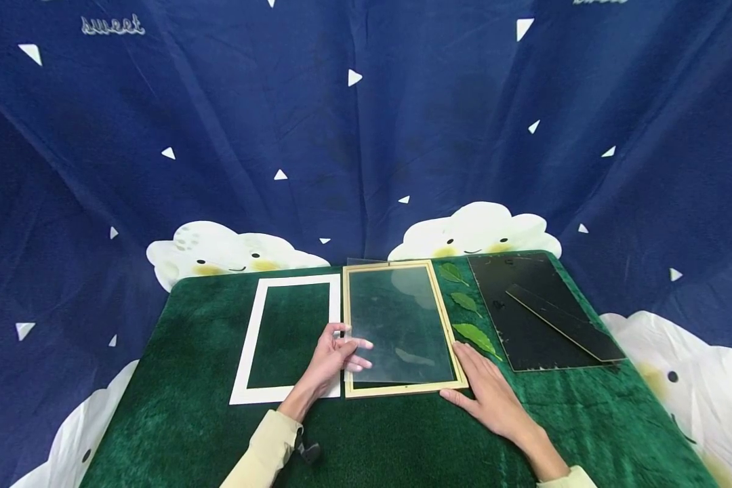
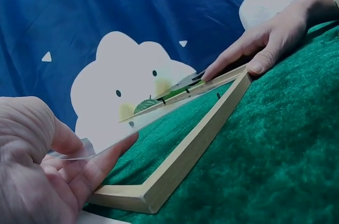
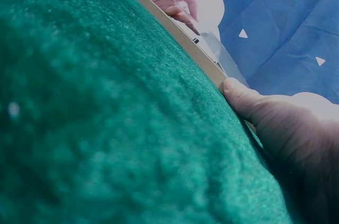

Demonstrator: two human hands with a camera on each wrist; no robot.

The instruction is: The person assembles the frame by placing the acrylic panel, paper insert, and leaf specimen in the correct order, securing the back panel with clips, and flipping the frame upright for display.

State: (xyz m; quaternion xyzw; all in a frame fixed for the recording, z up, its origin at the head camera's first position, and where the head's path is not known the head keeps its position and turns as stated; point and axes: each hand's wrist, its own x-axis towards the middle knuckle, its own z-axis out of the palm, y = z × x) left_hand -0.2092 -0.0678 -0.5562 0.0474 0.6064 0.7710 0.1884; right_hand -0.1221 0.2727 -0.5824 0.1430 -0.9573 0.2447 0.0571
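Observation:
A pale wooden picture frame (image 1: 415, 389) lies on the green cloth in the middle. Over it sits a clear sheet (image 1: 396, 315), its left edge raised above the frame and its right side low, near the frame's right rail. My left hand (image 1: 337, 354) pinches that raised edge between thumb and fingers; in the left wrist view the thumb (image 2: 68, 140) lies on top and fingers reach beneath. My right hand (image 1: 493, 392) rests at the frame's near right corner, fingers straight along the right side, thumb (image 3: 239, 94) against the front rail.
Left of the frame lies a white mat border (image 1: 251, 346). Three green leaves (image 1: 477, 337) line up along the right side. Beyond them is a black backing board (image 1: 494, 291) with an angled stand strip (image 1: 561, 322). A blue curtain (image 1: 317, 122) hangs behind the table.

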